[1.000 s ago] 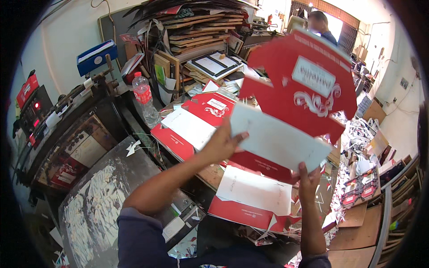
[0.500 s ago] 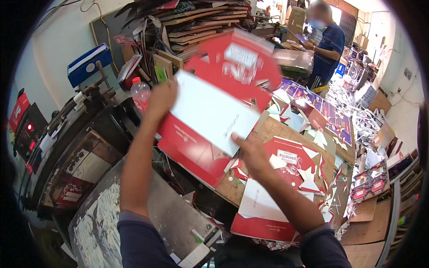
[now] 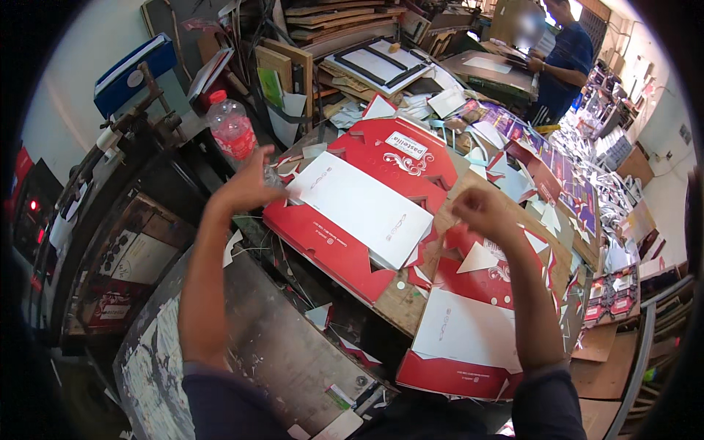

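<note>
A red-and-white die-cut cardboard sheet (image 3: 359, 209) lies flat on top of a pile of similar sheets on the wooden bench. By its left corner is my left hand (image 3: 246, 187), open, thumb and fingers apart, apparently holding nothing. Just past the pile's right edge, my right hand (image 3: 484, 211) hovers with its fingers curled in and no sheet in its grip. Below that hand, a second group of red-and-white sheets (image 3: 466, 326) rests closer to me, partly hidden by my right forearm. White and red triangular offcuts (image 3: 478, 258) lie on it.
A plastic bottle with a red cap (image 3: 233, 128) stands beyond my left hand. Dark machinery (image 3: 158, 191) fills the left side. Paper scraps (image 3: 546, 213) litter the bench's right side. Another person (image 3: 568, 55) works at a far table. A grey metal surface (image 3: 271, 323) lies nearer me.
The cardboard sheet that both hands held raised and tilted now lies on the left pile. Both hands have let go, the right moving rightward and the left staying near the pile's left corner.
</note>
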{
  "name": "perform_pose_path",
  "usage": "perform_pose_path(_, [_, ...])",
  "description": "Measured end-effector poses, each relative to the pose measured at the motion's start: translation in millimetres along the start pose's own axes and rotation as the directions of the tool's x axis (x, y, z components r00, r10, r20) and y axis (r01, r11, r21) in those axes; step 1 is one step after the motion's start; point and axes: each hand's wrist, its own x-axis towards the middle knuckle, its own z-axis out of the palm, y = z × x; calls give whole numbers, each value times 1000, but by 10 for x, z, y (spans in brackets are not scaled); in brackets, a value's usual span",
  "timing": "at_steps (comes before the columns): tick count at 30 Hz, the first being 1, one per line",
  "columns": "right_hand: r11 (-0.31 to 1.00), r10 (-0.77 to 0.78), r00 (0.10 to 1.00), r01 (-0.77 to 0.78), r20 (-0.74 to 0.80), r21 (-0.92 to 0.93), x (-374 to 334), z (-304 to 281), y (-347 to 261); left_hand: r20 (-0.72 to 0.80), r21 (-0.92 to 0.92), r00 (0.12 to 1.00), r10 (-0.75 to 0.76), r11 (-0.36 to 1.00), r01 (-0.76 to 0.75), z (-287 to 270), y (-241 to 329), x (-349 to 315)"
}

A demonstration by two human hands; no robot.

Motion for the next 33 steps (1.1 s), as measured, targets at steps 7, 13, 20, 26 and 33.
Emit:
perform_pose_path(7, [967, 80, 996, -87, -38, -238, 816, 8, -41, 271, 150, 961, 64, 983, -108, -10, -327, -543])
perform_pose_path(13, [898, 232, 962, -156, 143, -411, 999, 44, -337, 141, 263, 990, 23, 963, -59, 61, -67, -548])
perform_pose_path(20, [782, -64, 980, -67, -186, -620, 1091, 287, -39, 175, 294, 985, -6, 955, -46, 7, -122, -410])
perform_pose_path(26, [905, 280, 952, -219, 126, -364, 999, 40, -343, 221, 322, 971, -97, 946, 21, 21, -221, -367])
perform_pose_path(33, [963, -145, 961, 82, -236, -258, -93, -309, 467, 65, 202, 995, 76, 975, -88, -173, 737, -1078])
